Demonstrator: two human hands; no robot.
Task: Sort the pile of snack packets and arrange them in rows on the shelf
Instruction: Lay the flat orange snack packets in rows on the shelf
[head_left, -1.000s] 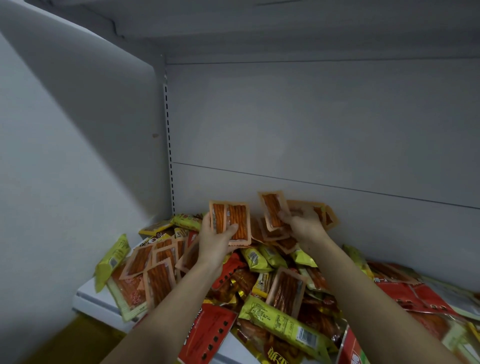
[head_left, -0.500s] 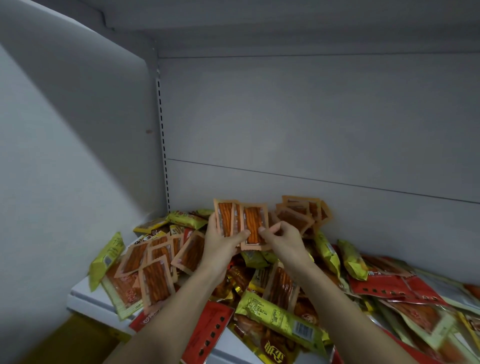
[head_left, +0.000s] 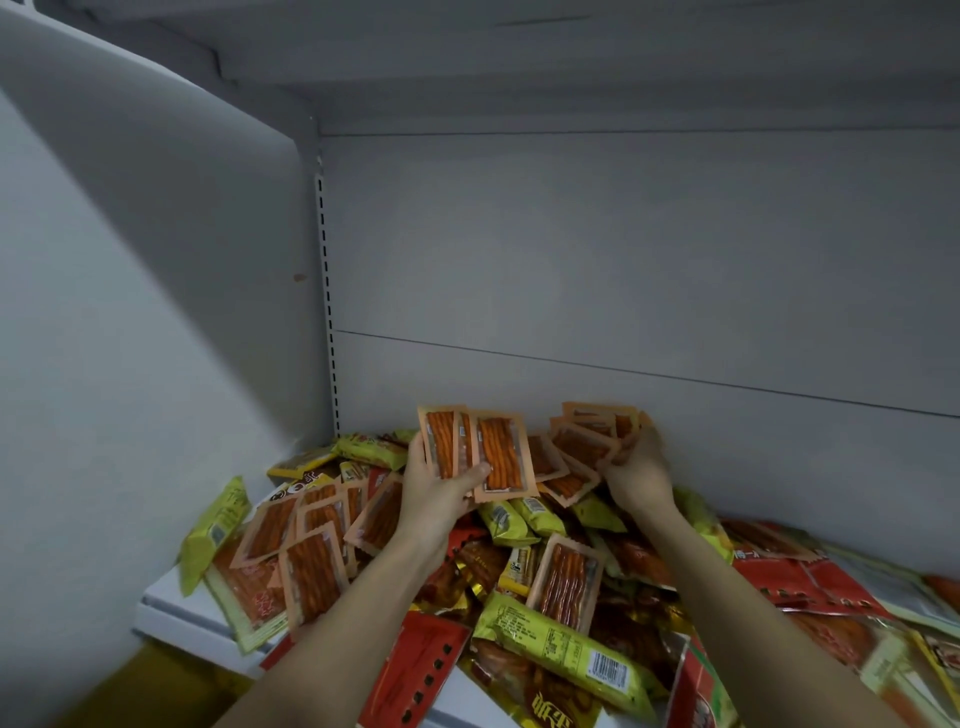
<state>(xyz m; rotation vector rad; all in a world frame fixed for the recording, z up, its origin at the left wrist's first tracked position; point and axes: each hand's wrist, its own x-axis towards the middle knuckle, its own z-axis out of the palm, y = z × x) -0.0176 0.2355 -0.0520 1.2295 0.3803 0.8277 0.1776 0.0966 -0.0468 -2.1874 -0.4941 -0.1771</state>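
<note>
Right hand (head_left: 636, 470) has left the held packets (head_left: 480, 452) for the back stack (head_left: 592, 441).

Orange-bordered packets (head_left: 475, 452): clear windows, red-orange strips inside. Long packet (head_left: 566, 649): yellow, dark print, white barcode patch. Flat packets (head_left: 415, 670): red. Shelf (head_left: 171, 613) and back panel (head_left: 623, 260): plain white-grey.

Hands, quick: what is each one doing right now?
Left hand: holds a fan of orange packets.
Right hand: fingers grip more orange packets on the pile.
</note>
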